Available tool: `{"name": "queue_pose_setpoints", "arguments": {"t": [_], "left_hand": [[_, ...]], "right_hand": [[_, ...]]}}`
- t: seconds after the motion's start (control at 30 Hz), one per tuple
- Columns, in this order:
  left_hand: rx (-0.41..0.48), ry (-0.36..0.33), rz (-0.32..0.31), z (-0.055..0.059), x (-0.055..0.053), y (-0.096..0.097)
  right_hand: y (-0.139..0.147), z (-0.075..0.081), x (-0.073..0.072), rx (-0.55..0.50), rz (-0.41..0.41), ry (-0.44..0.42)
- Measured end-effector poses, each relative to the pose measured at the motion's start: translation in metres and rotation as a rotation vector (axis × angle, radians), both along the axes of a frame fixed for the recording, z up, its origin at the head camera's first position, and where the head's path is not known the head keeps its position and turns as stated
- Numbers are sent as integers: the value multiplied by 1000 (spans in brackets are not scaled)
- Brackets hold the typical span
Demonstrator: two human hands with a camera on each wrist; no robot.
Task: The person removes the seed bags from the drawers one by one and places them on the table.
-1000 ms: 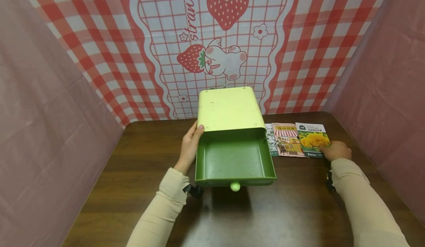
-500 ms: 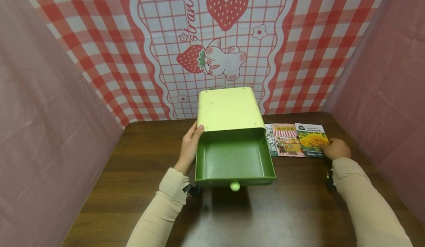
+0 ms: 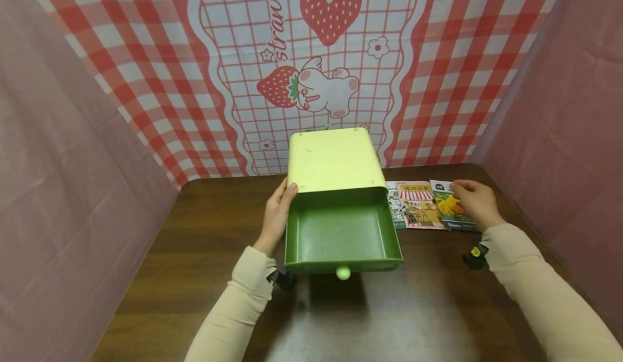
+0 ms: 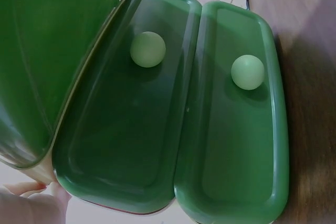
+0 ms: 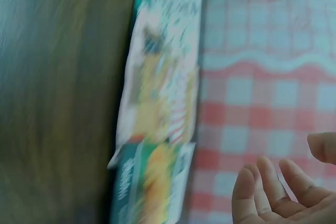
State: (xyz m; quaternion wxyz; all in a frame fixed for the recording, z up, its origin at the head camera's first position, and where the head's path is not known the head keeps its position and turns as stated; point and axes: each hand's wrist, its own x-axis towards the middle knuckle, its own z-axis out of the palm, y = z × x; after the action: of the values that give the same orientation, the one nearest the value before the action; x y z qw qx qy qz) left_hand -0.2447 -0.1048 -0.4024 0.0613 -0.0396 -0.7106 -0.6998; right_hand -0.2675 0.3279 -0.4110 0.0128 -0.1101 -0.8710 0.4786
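Hiding part of a packet (image 3: 398, 210), drawer cabinet (image 3: 335, 162), checkered cloth (image 3: 443, 102) behind

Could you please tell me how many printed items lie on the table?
3. In the head view, leftmost is the white one, partly hidden by the box; next, the pink one; rightmost, the yellow-flower one, partly behind the right hand. The box may hide more.

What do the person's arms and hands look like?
The left sleeve and right sleeve are both long, cream-coloured and a bit wrinkly. The left hand and right hand wear no gloves. Each wrist has a small black gadget: one on the left, one on the right with a yellow spot.
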Motion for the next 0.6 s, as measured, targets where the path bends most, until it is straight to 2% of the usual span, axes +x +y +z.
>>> {"name": "queue_pose_setpoints", "arguments": {"t": [0.23, 0.4, 0.6], "left_hand": [[4, -5, 9, 1, 1, 1], [3, 4, 8, 2, 1, 1], [8, -1, 5, 1, 1, 1]], "right_hand": [[-36, 32, 18, 94, 96, 124], [-62, 53, 36, 170, 144, 264], [-94, 71, 62, 164, 247, 439]]}}
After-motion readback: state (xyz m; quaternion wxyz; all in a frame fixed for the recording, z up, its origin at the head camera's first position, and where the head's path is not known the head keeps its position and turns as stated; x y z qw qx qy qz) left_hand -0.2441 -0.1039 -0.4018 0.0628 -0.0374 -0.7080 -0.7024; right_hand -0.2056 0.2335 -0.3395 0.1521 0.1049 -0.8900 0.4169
